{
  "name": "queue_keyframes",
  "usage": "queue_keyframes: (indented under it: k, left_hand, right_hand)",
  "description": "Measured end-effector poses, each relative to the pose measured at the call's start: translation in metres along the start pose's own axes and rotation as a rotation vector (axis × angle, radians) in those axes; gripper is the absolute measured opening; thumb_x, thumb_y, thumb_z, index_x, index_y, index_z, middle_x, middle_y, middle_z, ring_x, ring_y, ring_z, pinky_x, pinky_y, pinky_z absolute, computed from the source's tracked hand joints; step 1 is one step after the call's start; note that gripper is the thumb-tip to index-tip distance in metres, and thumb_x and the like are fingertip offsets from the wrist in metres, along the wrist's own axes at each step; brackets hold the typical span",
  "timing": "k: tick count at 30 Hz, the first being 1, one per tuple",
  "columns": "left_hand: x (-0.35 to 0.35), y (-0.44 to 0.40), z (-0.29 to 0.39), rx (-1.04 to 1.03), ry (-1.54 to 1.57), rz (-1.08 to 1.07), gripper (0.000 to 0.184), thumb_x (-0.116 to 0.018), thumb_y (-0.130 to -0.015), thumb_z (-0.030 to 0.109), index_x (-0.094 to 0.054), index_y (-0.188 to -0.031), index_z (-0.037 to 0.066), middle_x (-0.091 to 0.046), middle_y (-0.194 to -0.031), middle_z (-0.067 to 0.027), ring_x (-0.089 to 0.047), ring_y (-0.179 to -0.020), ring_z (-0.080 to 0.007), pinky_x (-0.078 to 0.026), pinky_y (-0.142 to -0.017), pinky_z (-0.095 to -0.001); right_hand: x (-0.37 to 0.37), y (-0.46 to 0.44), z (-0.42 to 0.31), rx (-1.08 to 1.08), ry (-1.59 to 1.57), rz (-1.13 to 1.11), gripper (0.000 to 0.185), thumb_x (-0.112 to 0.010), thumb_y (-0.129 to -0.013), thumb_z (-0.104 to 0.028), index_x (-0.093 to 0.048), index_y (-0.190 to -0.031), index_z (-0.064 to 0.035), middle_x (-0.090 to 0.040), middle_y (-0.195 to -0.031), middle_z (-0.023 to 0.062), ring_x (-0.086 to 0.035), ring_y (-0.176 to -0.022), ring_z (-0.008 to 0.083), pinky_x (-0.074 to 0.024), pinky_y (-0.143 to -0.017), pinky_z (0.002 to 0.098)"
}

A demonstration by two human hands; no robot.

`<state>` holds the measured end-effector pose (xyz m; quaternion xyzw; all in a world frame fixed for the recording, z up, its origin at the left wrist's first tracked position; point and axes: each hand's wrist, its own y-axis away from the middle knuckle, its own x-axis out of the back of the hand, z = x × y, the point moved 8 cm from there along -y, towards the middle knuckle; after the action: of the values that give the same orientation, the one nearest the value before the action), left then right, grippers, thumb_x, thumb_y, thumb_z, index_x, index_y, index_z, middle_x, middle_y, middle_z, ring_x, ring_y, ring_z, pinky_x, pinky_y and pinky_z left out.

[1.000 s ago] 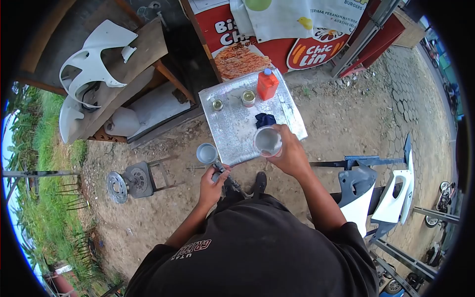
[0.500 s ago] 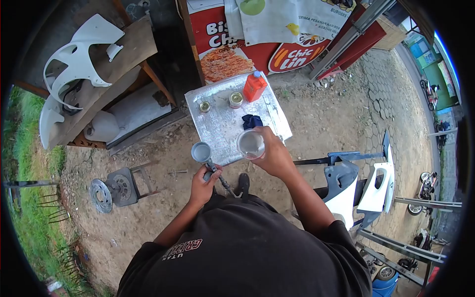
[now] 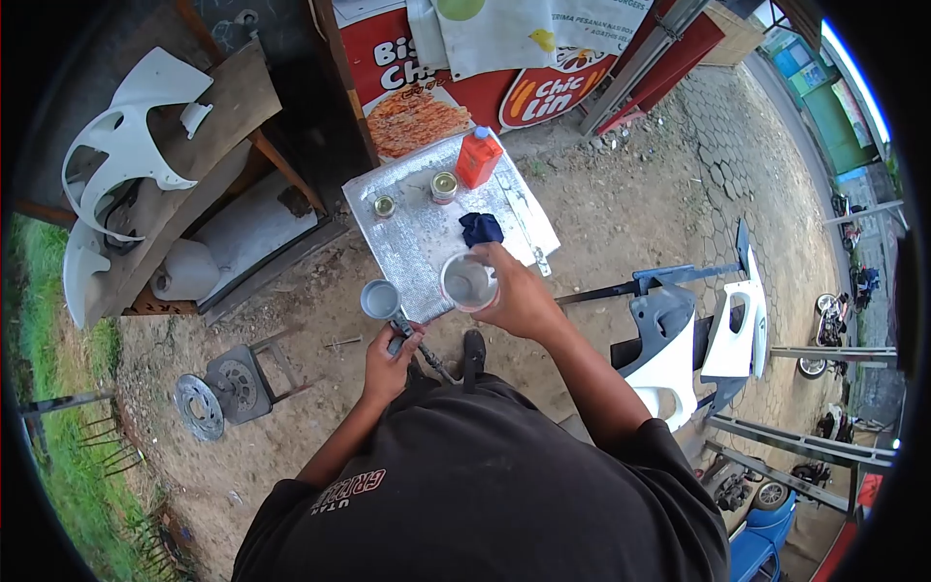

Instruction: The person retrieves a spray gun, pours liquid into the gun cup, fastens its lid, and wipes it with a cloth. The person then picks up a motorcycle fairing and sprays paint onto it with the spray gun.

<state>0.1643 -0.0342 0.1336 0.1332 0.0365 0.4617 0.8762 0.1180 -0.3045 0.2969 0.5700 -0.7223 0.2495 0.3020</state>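
Note:
My left hand (image 3: 389, 359) is closed around the handle of a spray gun (image 3: 399, 323), whose open paint cup (image 3: 379, 299) faces up. A hose (image 3: 441, 367) trails from the gun toward my body. To the right, my right hand (image 3: 521, 299) grips a see-through cup (image 3: 469, 282) with greyish residue inside, held above the table's near edge. The two cups are apart. Just beyond the see-through cup, a dark blue cloth (image 3: 481, 229) lies crumpled on the foil-covered table (image 3: 407, 242). Also on it are a small tin (image 3: 384, 206), a larger tin (image 3: 444, 187) and an orange bottle (image 3: 478, 158).
White fairing panels (image 3: 145, 121) rest on a wooden shelf (image 3: 233, 107) at left. More white and grey panels (image 3: 669, 339) hang on a stand at right. A brake disc (image 3: 199, 407) is by a small stool (image 3: 240, 376). Red banners (image 3: 427, 73) stand behind the table.
The view has shifted slightly, so the table appears further left. Both hands keep their holds, and the see-through cup is a little closer to the gun's cup.

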Motion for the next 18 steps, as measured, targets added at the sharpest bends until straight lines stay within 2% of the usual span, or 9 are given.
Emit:
queue_keyframes:
  k: [2,5,8,18]
  left_hand:
    - [0.000,-0.003,0.000,-0.031,-0.028,-0.005,0.026,-0.082,-0.114,0.028,-0.079,-0.127,0.005,-0.079,-0.107,0.0003,-0.061,-0.081,-0.0047,-0.051,-0.074,-0.0263]
    - [-0.001,-0.006,0.004,-0.078,-0.001,-0.003,0.025,-0.081,-0.114,0.027,-0.079,-0.127,0.005,-0.079,-0.105,0.0012,-0.060,-0.080,-0.0048,-0.051,-0.073,-0.0268]
    - [-0.002,-0.008,0.008,-0.042,0.010,-0.025,0.024,-0.082,-0.114,0.026,-0.079,-0.126,0.005,-0.079,-0.104,0.0016,-0.059,-0.080,-0.0048,-0.051,-0.073,-0.0265]
    - [-0.006,-0.015,0.011,-0.049,-0.007,-0.021,0.028,-0.083,-0.113,0.029,-0.078,-0.126,0.004,-0.078,-0.103,0.0012,-0.058,-0.078,-0.0040,-0.050,-0.071,-0.0261]
  right_hand:
    - [0.010,0.001,-0.012,0.077,0.057,0.114,0.083,-0.101,-0.077,-0.017,-0.060,-0.149,-0.0073,-0.068,-0.145,0.0160,-0.066,-0.136,0.0451,-0.0543,-0.112,0.0523]
    - [0.027,0.000,-0.029,0.041,-0.004,0.158,0.086,-0.100,-0.075,-0.014,-0.060,-0.150,-0.0058,-0.066,-0.146,0.0167,-0.065,-0.138,0.0448,-0.0520,-0.114,0.0520]
    - [0.051,-0.001,-0.060,0.195,0.069,0.311,0.087,-0.100,-0.074,-0.011,-0.060,-0.151,-0.0054,-0.066,-0.147,0.0183,-0.065,-0.138,0.0443,-0.0519,-0.115,0.0522]
    - [0.097,-0.014,-0.102,0.374,0.071,0.505,0.094,-0.103,-0.072,-0.010,-0.057,-0.154,-0.0024,-0.066,-0.148,0.0236,-0.066,-0.139,0.0466,-0.0545,-0.116,0.0534]
